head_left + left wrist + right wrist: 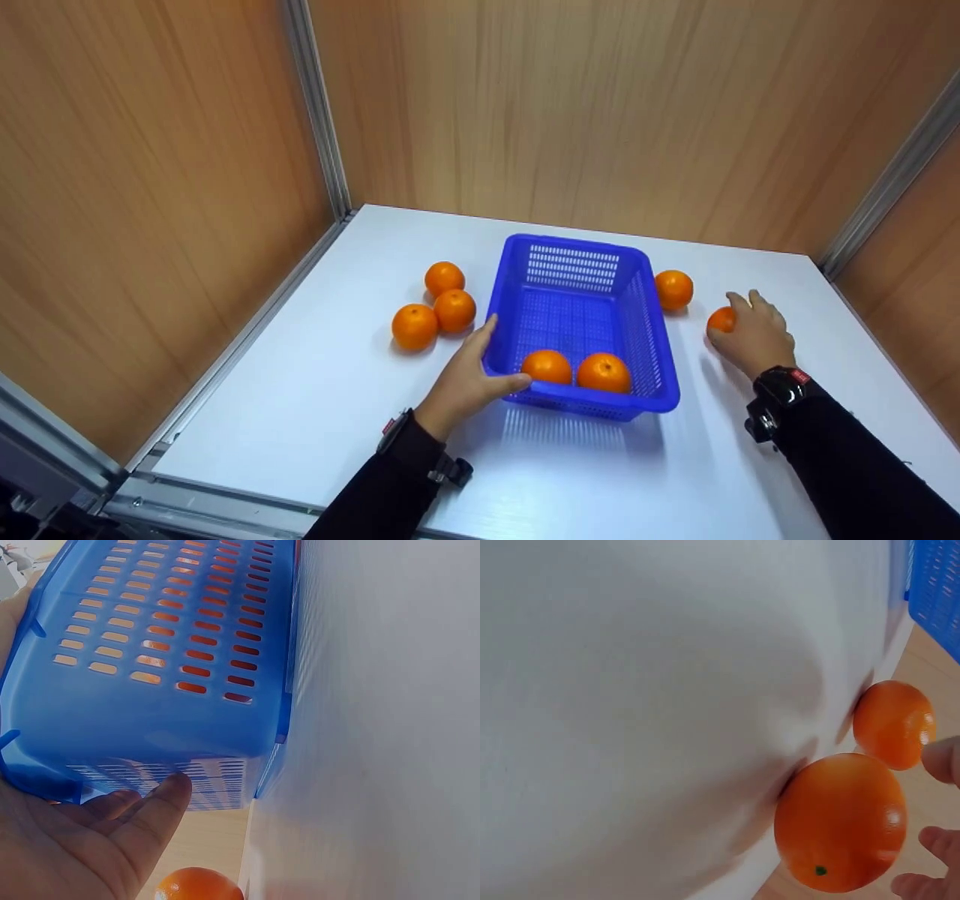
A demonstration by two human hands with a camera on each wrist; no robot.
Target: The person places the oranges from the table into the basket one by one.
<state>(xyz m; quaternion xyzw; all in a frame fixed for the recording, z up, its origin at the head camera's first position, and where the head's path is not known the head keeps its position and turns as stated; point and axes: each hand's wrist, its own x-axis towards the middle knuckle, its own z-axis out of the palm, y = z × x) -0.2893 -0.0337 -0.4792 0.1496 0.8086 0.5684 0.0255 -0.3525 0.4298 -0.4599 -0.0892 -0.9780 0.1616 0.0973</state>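
A blue plastic basket [570,315] with slotted walls stands mid-table, two oranges [604,373] lying inside along its near wall. My left hand [469,379] grips its near left corner, thumb over the rim; in the left wrist view the fingers [161,802] lie against the outer wall. To the right of the basket, my right hand [757,334] reaches over an orange [721,320], partly hiding it. The right wrist view shows this orange [840,823] on the table, fingertips spread beside it with a gap. Another orange [673,290] sits by the basket's right wall.
Left of the basket, three oranges [454,311] are grouped close together on the white table [300,397]. Wooden panels [600,112] with metal frame posts [319,112] close off the back and sides.
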